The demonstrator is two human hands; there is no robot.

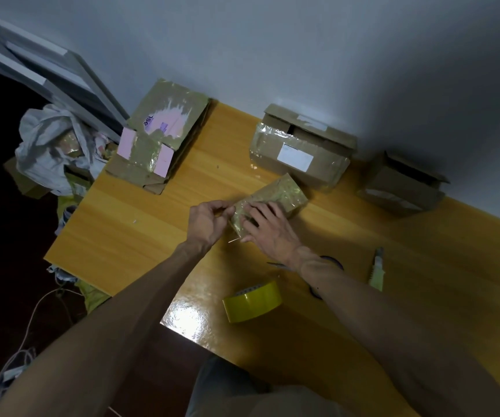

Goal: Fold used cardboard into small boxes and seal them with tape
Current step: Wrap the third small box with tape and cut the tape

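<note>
The small box (276,195), wrapped in glossy clear tape, lies near the middle of the table (152,236), set at a slant with its far end pointing toward the wall. Your left hand (208,219) sits at the box's near left corner; its fingers are curled, and thumb and forefinger pinch the taped edge there. Your right hand (268,228) lies flat on top of the box's near half, fingers straight and spread, pressing down. The tape roll (253,302), yellow, lies closer to you, near the table's front edge between your forearms. A utility knife (377,269) lies to the right of your right forearm, well apart from the box. Scissors (330,263) are mostly hidden under that forearm. Along the wall stand a flattened carton (164,136) with pink patches, a labelled carton (300,155) just beyond the small box, and an open carton (402,185) further right.
</note>
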